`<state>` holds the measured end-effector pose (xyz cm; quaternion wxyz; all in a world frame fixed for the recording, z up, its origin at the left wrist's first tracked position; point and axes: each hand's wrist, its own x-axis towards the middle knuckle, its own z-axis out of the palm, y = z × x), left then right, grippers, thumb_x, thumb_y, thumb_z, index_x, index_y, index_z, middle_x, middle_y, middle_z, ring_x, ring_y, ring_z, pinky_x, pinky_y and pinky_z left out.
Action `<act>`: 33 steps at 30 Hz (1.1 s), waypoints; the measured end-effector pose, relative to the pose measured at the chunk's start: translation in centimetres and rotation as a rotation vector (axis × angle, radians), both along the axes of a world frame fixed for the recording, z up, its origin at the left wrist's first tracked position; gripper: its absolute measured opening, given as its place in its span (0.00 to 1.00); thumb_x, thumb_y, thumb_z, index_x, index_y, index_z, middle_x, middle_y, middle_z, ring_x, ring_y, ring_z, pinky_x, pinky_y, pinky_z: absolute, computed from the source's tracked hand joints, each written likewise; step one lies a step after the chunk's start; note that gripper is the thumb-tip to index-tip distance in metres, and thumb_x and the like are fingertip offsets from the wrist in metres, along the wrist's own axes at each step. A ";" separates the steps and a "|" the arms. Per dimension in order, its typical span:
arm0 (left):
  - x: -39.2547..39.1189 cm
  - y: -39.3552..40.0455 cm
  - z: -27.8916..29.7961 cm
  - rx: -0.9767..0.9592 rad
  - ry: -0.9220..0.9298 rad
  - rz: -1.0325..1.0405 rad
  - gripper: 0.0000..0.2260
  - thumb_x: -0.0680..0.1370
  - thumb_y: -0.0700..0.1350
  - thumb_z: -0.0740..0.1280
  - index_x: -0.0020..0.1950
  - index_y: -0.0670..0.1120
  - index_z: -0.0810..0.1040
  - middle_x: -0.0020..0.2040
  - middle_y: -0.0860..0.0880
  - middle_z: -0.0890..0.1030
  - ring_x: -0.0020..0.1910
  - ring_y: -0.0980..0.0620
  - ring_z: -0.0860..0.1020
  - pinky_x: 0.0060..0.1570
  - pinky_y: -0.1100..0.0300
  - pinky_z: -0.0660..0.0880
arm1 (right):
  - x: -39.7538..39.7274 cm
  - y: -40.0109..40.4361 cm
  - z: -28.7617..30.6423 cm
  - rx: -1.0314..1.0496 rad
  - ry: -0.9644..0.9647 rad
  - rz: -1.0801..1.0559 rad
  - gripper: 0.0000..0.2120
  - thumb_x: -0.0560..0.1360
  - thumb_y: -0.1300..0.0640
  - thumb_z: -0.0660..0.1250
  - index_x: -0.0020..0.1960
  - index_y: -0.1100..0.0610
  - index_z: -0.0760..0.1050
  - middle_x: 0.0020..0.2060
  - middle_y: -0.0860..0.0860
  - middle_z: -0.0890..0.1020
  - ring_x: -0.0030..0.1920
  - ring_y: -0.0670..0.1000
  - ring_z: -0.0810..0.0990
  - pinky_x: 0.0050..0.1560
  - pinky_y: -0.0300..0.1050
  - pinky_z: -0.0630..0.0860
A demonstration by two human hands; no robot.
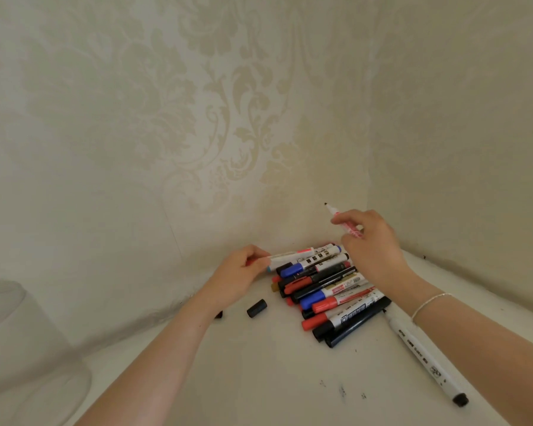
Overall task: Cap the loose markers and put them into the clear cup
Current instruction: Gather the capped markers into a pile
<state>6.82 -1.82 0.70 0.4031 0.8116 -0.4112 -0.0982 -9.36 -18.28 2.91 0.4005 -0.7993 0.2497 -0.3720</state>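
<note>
The right hand (373,241) pinches an uncapped red marker (343,221) tip-up above the marker pile (330,290), likely keeping the wet nib clear while a cap is found. The left hand (240,275) has its grip on a white marker (285,256) at the pile's edge. One loose black cap (257,308) lies on the desk (259,379). One long white marker (425,352) lies apart. The pile holds over a dozen. One clear cup (19,348) stands well left.

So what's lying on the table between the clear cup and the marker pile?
Head view: the left forearm crosses that stretch; beyond it one loose black cylindrical cap lies short of the marker pile. Clear plastic cup stands far left.
</note>
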 end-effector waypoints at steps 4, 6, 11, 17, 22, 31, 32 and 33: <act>0.4 -2.5 -1.0 -0.037 -0.094 0.126 0.09 0.81 0.43 0.60 0.59 0.48 0.77 0.52 0.52 0.78 0.48 0.56 0.73 0.43 0.67 0.67 | -0.4 -0.3 -0.2 0.055 -0.045 0.009 0.18 0.75 0.69 0.59 0.52 0.47 0.75 0.51 0.50 0.73 0.34 0.47 0.73 0.30 0.35 0.68; 0.1 -3.9 -1.3 -0.065 -0.106 0.127 0.10 0.80 0.42 0.62 0.58 0.48 0.79 0.53 0.52 0.79 0.48 0.57 0.75 0.43 0.72 0.68 | -0.4 -0.3 -0.5 0.051 -0.041 0.017 0.18 0.75 0.68 0.59 0.52 0.46 0.75 0.50 0.50 0.73 0.34 0.46 0.72 0.29 0.32 0.67; 0.0 -6.6 -2.0 -0.053 -0.101 0.157 0.08 0.75 0.42 0.69 0.53 0.49 0.82 0.51 0.51 0.83 0.50 0.55 0.79 0.55 0.57 0.76 | -0.5 -0.5 -0.9 0.075 -0.037 0.024 0.18 0.75 0.68 0.60 0.53 0.46 0.76 0.50 0.48 0.73 0.39 0.44 0.74 0.32 0.31 0.68; 0.0 -7.6 -2.3 0.045 -0.256 0.124 0.09 0.77 0.46 0.67 0.56 0.49 0.81 0.52 0.52 0.83 0.51 0.54 0.79 0.55 0.56 0.76 | -0.4 -0.8 -1.7 0.124 -0.026 0.047 0.18 0.75 0.68 0.60 0.50 0.45 0.76 0.51 0.49 0.75 0.41 0.45 0.75 0.34 0.32 0.69; 0.2 -7.7 -3.0 0.076 -0.286 0.126 0.09 0.79 0.46 0.64 0.56 0.50 0.81 0.53 0.52 0.83 0.52 0.52 0.79 0.55 0.53 0.76 | 0.2 -0.6 -2.1 0.131 0.004 0.060 0.17 0.75 0.68 0.59 0.53 0.49 0.77 0.51 0.50 0.75 0.42 0.44 0.76 0.28 0.26 0.69; 0.5 -5.9 -2.3 -0.058 -0.203 0.125 0.12 0.80 0.40 0.59 0.55 0.50 0.81 0.52 0.52 0.83 0.51 0.53 0.80 0.54 0.55 0.77 | 0.9 0.4 -2.6 0.137 0.046 0.106 0.18 0.74 0.69 0.60 0.52 0.49 0.77 0.47 0.52 0.78 0.33 0.48 0.74 0.25 0.29 0.68; 0.8 -5.3 -1.9 -0.078 -0.198 0.129 0.11 0.79 0.40 0.60 0.52 0.50 0.81 0.49 0.53 0.83 0.49 0.53 0.80 0.53 0.57 0.77 | 0.9 0.6 -2.6 0.150 0.048 0.118 0.18 0.75 0.69 0.59 0.52 0.49 0.77 0.45 0.51 0.78 0.31 0.48 0.72 0.24 0.30 0.67; 1.1 -4.5 -1.4 -0.081 -0.199 0.133 0.11 0.78 0.39 0.61 0.49 0.52 0.81 0.47 0.52 0.84 0.47 0.54 0.80 0.52 0.58 0.76 | 1.0 0.8 -2.6 0.165 0.051 0.131 0.17 0.75 0.69 0.59 0.51 0.49 0.77 0.43 0.51 0.78 0.30 0.49 0.72 0.23 0.31 0.66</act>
